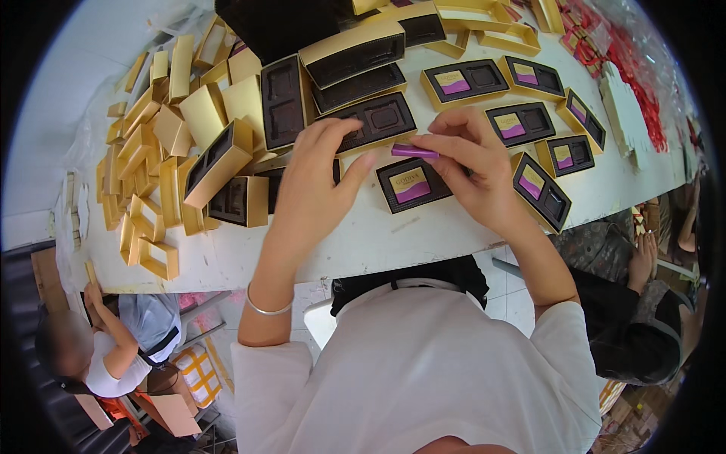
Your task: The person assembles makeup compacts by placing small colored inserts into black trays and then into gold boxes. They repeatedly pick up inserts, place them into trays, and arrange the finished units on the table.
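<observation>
Purple piece [414, 151] pinched in your right hand [482, 163], left hand [311, 170] wide; filling, it seems—next calls for lowering toward the black tray [392, 115], eleven o'clock

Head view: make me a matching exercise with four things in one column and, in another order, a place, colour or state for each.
Things
1. right hand
2. bracelet
3. red strips
4. left hand

Places, colours, states
A. at the far right side of the table
B. gripping a small purple piece
C. thumb and fingers apart, nothing seen in its grip
D. silver

Pairs: 1-B; 2-D; 3-A; 4-C
</observation>
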A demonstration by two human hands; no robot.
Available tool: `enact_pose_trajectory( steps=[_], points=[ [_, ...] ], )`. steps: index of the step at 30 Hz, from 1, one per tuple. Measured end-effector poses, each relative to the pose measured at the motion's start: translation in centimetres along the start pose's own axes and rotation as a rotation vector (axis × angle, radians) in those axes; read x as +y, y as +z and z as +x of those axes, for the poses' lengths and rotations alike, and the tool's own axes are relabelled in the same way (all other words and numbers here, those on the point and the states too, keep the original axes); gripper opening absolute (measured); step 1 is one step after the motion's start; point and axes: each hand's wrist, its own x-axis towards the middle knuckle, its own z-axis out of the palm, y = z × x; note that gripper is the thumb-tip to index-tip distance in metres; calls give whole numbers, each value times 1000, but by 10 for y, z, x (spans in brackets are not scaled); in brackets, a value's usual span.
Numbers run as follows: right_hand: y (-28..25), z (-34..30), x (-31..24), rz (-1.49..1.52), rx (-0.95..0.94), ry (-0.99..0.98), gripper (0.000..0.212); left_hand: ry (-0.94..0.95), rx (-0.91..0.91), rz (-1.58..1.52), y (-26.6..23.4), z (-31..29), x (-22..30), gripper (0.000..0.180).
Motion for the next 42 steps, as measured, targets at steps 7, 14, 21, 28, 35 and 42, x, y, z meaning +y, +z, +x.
enact_pose_trajectory(
  steps=[7, 14, 21, 28, 35, 42],
  points=[
    [4, 15, 7, -222, -39, -123, 19, -41, 192, 463, 4, -2, -12, 54],
    [26, 40, 20, -233, -246, -126, 14, -146, 19, 167, 10, 11, -9, 64],
    [6, 26, 44, -339, -367, -292, 12, -96, -29, -83, 27, 16, 3, 65],
    [12, 31, 55, -341, -265, -108, 12, -39, -145, -98, 26, 28, 1, 53],
    [-6, 51, 58, -249, -348, -31, 11, 38, -35, 187, 23, 35, 6, 37],
    [-174, 59, 154, -474, 338, 197, 19, 67, 126, -180, -3, 49, 51, 32]
  ],
)
